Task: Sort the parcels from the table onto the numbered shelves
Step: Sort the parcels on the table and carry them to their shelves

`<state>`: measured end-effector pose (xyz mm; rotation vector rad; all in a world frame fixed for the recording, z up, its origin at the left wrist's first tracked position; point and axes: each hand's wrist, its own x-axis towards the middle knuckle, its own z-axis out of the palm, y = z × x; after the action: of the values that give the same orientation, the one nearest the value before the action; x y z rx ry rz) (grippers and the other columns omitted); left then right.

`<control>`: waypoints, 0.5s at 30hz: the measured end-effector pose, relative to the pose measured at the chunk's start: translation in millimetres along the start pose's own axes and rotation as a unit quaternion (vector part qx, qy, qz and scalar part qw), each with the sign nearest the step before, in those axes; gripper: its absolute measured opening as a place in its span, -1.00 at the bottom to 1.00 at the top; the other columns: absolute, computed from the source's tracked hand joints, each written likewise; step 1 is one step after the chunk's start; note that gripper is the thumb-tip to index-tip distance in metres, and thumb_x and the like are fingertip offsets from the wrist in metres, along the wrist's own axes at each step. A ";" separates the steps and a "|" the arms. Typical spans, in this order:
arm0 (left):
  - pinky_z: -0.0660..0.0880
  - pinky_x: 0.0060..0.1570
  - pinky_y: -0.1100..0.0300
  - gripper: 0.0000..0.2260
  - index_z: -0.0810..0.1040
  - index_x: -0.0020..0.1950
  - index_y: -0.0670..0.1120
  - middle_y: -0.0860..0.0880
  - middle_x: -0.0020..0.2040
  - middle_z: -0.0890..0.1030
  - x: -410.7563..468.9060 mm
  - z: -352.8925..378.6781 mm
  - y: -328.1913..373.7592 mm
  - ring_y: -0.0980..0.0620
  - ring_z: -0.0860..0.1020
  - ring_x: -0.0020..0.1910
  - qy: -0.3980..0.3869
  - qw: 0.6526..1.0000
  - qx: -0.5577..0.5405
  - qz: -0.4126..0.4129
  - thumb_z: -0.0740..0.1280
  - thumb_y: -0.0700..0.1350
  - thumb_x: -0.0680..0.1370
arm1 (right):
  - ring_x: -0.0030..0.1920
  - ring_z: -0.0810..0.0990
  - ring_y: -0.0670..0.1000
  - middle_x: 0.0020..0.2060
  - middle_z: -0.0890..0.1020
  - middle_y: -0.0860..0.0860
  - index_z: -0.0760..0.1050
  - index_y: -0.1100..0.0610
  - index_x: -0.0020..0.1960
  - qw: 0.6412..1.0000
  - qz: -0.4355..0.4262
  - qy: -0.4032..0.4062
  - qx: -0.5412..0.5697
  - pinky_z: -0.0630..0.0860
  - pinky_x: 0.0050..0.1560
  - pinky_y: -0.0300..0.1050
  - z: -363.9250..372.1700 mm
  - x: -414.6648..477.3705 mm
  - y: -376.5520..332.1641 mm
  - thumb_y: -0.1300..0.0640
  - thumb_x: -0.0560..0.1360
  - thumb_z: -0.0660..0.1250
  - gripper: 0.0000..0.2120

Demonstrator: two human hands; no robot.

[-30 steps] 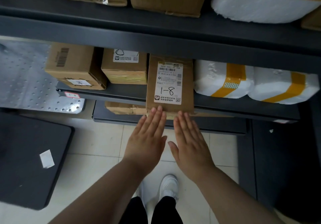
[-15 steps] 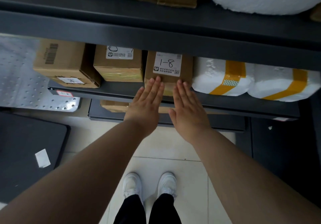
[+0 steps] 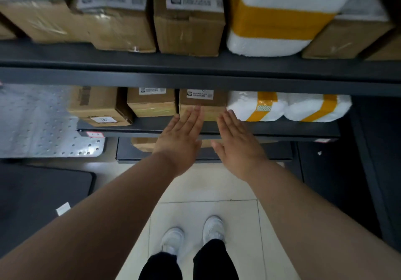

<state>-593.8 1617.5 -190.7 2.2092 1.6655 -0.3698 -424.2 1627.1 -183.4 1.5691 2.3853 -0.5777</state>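
Note:
A brown cardboard parcel (image 3: pixel 204 101) with a white label lies deep on the dark lower shelf (image 3: pixel 149 125), between another brown box (image 3: pixel 152 103) and a white foam parcel (image 3: pixel 256 106). My left hand (image 3: pixel 182 136) is flat with straight fingers, its fingertips touching the parcel's front face. Beside it my right hand (image 3: pixel 236 140) is flat too, fingertips at the parcel's right front corner. Neither hand grips anything.
The upper shelf (image 3: pixel 195 67) carries several brown boxes and a white parcel with yellow tape (image 3: pixel 277 14). A second white taped parcel (image 3: pixel 319 108) and a brown box (image 3: pixel 97 106) share the lower shelf. A perforated metal plate (image 3: pixel 39 123) and a dark pad (image 3: pixel 39 195) lie at left.
Both flat hands pushed the labelled parcel back along the lower shelf until it lies under the upper shelf's edge. The camera tilted up, showing more of the upper shelf.

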 end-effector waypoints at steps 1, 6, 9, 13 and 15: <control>-0.35 0.46 0.12 -0.43 -0.48 0.45 -0.07 0.00 0.45 -0.48 -13.2 -4.5 2.0 0.07 -0.40 0.48 -0.004 1.000 0.007 0.012 -0.12 0.05 0.68 | 0.50 -0.37 -0.05 0.53 -0.30 0.05 -0.31 0.17 0.53 1.000 -0.001 0.001 -0.002 -0.32 0.47 -0.14 -1.9 -14.4 -4.7 -0.11 0.65 -0.12 -0.38; -0.35 0.48 0.08 -0.46 -0.47 0.43 -0.10 -0.02 0.46 -0.46 -89.8 -36.5 14.1 0.05 -0.40 0.48 0.002 0.993 0.065 0.095 -0.16 0.05 0.68 | 0.43 -0.46 -0.06 0.45 -0.40 -0.01 -0.45 0.12 0.43 0.999 0.030 0.005 -0.008 -0.44 0.37 -0.18 -14.5 -101.0 -36.0 -0.28 0.46 -0.50 -0.32; -0.37 0.46 0.10 -0.46 -0.47 0.41 -0.07 0.01 0.45 -0.45 -130.1 -71.5 26.1 0.09 -0.42 0.45 0.032 0.988 0.069 0.133 -0.13 0.06 0.68 | 0.44 -0.43 -0.04 0.50 -0.33 0.03 -0.42 0.15 0.44 0.997 0.068 0.042 -0.021 -0.45 0.36 -0.17 -31.7 -152.9 -54.6 -0.29 0.42 -0.52 -0.26; -0.34 0.47 0.10 -0.40 -0.43 0.44 -0.08 0.00 0.54 -0.33 -174.6 -117.5 54.7 0.06 -0.31 0.52 0.078 0.973 0.102 0.192 -0.05 0.08 0.67 | 0.52 -0.30 0.00 0.54 -0.24 0.06 -0.30 0.16 0.53 0.988 0.124 0.093 -0.020 -0.35 0.45 -0.11 -64.9 -219.6 -73.1 -0.25 0.43 -0.45 -0.22; -0.29 0.50 0.08 -0.39 -0.35 0.52 -0.09 -0.01 0.57 -0.27 -195.6 -136.2 72.5 0.04 -0.27 0.54 0.100 0.964 0.114 0.218 -0.03 0.08 0.66 | 0.52 -0.31 0.00 0.53 -0.26 0.04 -0.30 0.15 0.54 0.983 0.148 0.109 -0.021 -0.30 0.50 -0.08 -81.8 -254.2 -76.2 -0.23 0.58 -0.28 -0.33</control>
<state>-578.2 1487.1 21.1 2.7805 1.2174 -0.2346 -389.9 1426.8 5.8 2.0097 2.2255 -0.3057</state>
